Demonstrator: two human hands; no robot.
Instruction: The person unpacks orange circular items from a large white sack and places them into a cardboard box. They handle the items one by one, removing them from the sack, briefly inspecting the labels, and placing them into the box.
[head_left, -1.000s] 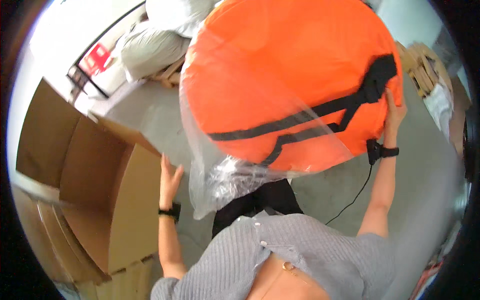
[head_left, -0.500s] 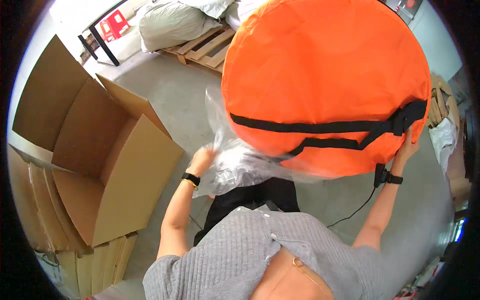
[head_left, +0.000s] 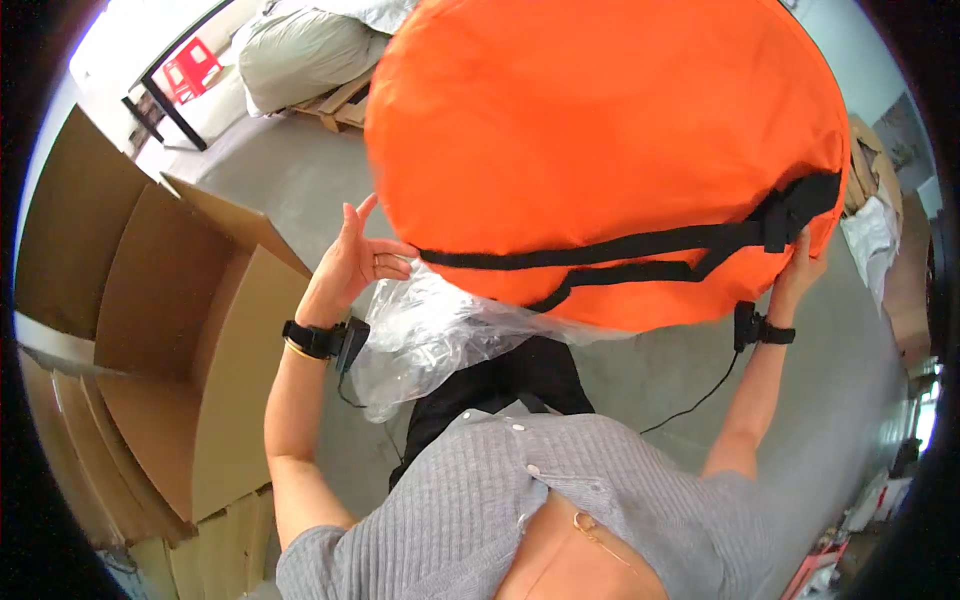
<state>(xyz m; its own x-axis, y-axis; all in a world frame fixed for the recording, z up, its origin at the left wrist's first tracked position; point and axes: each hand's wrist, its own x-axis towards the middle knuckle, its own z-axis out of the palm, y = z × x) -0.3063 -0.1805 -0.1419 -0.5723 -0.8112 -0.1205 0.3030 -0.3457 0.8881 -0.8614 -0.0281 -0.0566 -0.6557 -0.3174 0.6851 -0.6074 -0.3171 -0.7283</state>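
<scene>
Orange round bag (head_left: 600, 130), broadside on

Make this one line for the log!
left hand: open, near orange bag | right hand: holding bag's right edge | plastic: bunched at bag's lower left | cardboard box: open, left

A grey floor (head_left: 300, 180) is brightly lit at upper left, where a red stool (head_left: 195, 60) is placed near a black-legged table (head_left: 175, 112).
</scene>
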